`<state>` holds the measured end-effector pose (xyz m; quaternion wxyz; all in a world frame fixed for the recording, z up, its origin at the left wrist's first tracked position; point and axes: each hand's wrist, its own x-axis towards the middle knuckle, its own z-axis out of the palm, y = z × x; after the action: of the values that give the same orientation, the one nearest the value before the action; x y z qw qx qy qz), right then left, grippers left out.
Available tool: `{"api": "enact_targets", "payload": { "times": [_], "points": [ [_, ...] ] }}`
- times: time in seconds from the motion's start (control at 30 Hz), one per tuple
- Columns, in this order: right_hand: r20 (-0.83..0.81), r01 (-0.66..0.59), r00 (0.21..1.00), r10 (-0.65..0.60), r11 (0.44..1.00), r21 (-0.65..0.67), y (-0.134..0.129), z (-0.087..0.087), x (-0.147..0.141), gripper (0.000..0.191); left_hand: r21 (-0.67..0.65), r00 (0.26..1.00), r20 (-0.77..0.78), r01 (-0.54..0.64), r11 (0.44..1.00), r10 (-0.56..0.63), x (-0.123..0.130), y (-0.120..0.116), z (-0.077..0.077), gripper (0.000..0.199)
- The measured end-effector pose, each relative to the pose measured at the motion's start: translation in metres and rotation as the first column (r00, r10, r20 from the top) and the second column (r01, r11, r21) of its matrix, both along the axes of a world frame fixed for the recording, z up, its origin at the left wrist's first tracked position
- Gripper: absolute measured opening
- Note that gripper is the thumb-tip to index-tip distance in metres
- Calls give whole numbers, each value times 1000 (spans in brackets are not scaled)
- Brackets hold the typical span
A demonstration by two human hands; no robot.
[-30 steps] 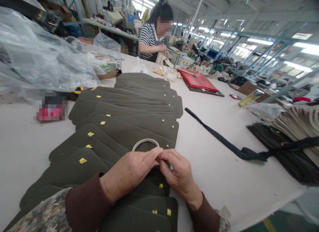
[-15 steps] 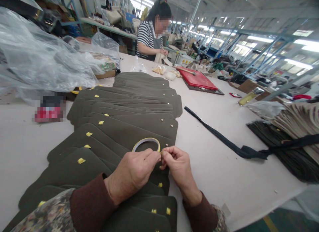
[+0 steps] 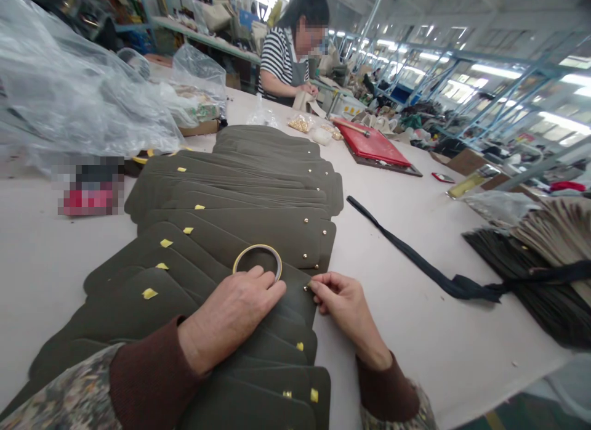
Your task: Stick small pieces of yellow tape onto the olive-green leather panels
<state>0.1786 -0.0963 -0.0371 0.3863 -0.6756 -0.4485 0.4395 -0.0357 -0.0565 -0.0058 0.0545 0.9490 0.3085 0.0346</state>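
Observation:
My left hand [image 3: 237,310] is closed around the lower edge of a roll of yellow tape [image 3: 278,263], held above a spread of overlapping dark olive panels [image 3: 240,230]. At the panels' right edge, my right hand [image 3: 344,304] pinches a small piece of yellow tape [image 3: 309,284] between thumb and forefinger. That piece is right by a shiny metal stud [image 3: 305,289]; whether it touches the stud I cannot tell. More studs [image 3: 305,255] run up the panels' right side. Bits of yellow tape [image 3: 149,293] stick to several panels at left and lower right.
A black strap [image 3: 406,254] crosses the table at right towards stacked dark and beige pieces [image 3: 521,282]. Clear plastic sheeting [image 3: 87,91] is heaped at left. Behind are a red board [image 3: 376,148], a bag of gold-coloured parts [image 3: 301,123] and a co-worker [image 3: 284,60] handling beige material.
My hands have moved apart: the left went leftwards with the tape roll, while the right stayed by the panel edge with a piece of tape. The view has shifted slightly.

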Motion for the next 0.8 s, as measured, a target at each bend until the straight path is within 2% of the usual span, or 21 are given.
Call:
{"api": "enact_targets", "payload": {
  "times": [0.17, 0.43, 0.53, 0.63, 0.7, 0.8],
  "points": [
    [288, -133, 951, 108, 989, 69, -2, 3, -5, 17, -12, 1000, 17, 0, 1000, 1, 0, 3, -2, 5],
    [561, -269, 815, 147, 953, 141, -2, 6, -13, 14, -24, 1000, 27, -6, 1000, 7, -2, 2, -3, 5],
    [592, -259, 797, 119, 953, 156, -4, 5, -12, 13, -13, 1000, 30, -2, 1000, 3, -3, 2, -4, 5],
    [551, -191, 832, 68, 967, 169, -11, 3, -8, 14, -5, 999, 41, -9, 1000, 9, -3, 2, -5, 5],
    [536, -204, 841, 74, 961, 186, -16, 2, -6, 5, 3, 999, 44, -12, 1000, 12, -2, 2, -6, 5],
    [589, -268, 804, 85, 935, 231, -21, -2, -8, 11, 12, 999, 49, -10, 1000, 10, -2, 2, -6, 6]
  ]
}}
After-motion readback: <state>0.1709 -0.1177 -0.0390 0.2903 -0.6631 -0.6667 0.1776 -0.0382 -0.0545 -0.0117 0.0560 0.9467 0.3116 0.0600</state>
